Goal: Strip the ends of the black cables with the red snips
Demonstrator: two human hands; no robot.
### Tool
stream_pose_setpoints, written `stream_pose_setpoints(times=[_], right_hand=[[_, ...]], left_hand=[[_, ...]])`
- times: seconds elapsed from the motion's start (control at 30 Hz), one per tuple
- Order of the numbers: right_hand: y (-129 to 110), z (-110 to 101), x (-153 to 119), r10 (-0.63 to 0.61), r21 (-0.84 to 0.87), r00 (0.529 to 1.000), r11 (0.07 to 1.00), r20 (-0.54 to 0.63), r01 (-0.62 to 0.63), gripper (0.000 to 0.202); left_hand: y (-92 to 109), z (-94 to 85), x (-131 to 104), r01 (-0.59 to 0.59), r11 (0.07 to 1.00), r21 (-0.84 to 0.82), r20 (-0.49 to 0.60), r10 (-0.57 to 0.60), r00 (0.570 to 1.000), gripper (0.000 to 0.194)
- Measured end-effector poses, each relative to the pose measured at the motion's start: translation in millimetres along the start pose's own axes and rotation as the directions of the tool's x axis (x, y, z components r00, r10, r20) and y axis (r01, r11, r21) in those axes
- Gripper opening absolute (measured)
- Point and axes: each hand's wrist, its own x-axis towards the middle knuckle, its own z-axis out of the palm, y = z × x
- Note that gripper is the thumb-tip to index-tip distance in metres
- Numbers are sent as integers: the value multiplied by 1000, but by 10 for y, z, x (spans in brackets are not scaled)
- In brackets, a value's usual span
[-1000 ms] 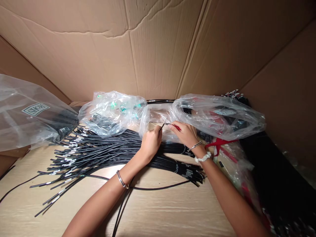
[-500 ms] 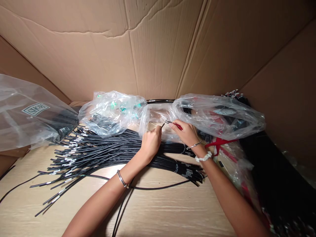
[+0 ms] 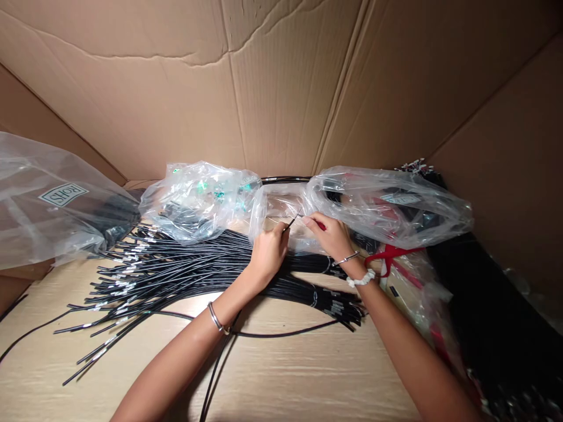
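Note:
My left hand [image 3: 269,251] is closed on a thin black cable [image 3: 290,224], whose end points up and right. Just to its right, my right hand [image 3: 329,234] is wrapped round a small red-handled tool [image 3: 320,225]; its tip is near the cable end, and whether they touch is too small to tell. Under and beside my left hand lies a big bundle of black cables [image 3: 197,261] with pale labelled ends fanned out to the left. Behind both hands is a clear plastic bag [image 3: 281,202].
A clear bag [image 3: 206,193] with green bits lies behind the bundle, and another [image 3: 396,205] at back right. A labelled bag [image 3: 61,205] stands left. Black cables [image 3: 492,305] and a red strap [image 3: 389,255] lie right. Cardboard walls [image 3: 281,88] enclose the table [image 3: 285,375].
The tool in my right hand has turned slightly, so less of its red handle shows. My left hand has shifted a little, still holding the cable.

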Motion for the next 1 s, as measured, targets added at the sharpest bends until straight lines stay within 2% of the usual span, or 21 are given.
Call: stream_pose_setpoints(times=[0.1, 0.17, 0.23, 0.3, 0.43, 0.67, 0.73, 0.83, 0.9, 1.0], right_hand=[[33, -1, 14, 37, 188, 999, 982, -31, -31, 50], [36, -11, 11, 29, 151, 999, 988, -44, -22, 49], [26, -16, -2, 3, 44, 998, 999, -64, 0, 46], [12, -14, -19, -42, -44, 995, 998, -88, 38, 45], [-12, -1, -35, -116, -133, 988, 986, -104, 101, 48], [-43, -1, -54, -146, -137, 983, 982, -115, 130, 44], [-48, 0, -55, -94, -71, 989, 994, -110, 87, 44], [-49, -2, -24, 9, 170, 996, 985, -93, 7, 47], [-45, -10, 15, 71, 379, 994, 925, -81, -35, 51], [-52, -49, 62, 176, 632, 984, 761, 18, -147, 55]], left_hand=[[-6, -54, 37, 61, 928, -367, 63, -41, 997, 23], [-4, -85, 66, 148, 817, -556, 140, -84, 987, 26], [3, -105, 88, 211, 719, -662, 197, -104, 975, 27], [15, -115, 99, 228, 670, -706, 215, -105, 971, 28], [44, -121, 94, 227, 646, -729, 222, -91, 971, 31], [74, -117, 84, 244, 633, -735, 252, -80, 964, 29], [68, -110, 90, 256, 623, -739, 267, -78, 961, 30], [46, -104, 112, 287, 602, -745, 307, -72, 949, 33], [31, -117, 130, 310, 574, -758, 339, -61, 939, 36], [33, -186, 147, 328, 515, -792, 365, -31, 930, 39]])
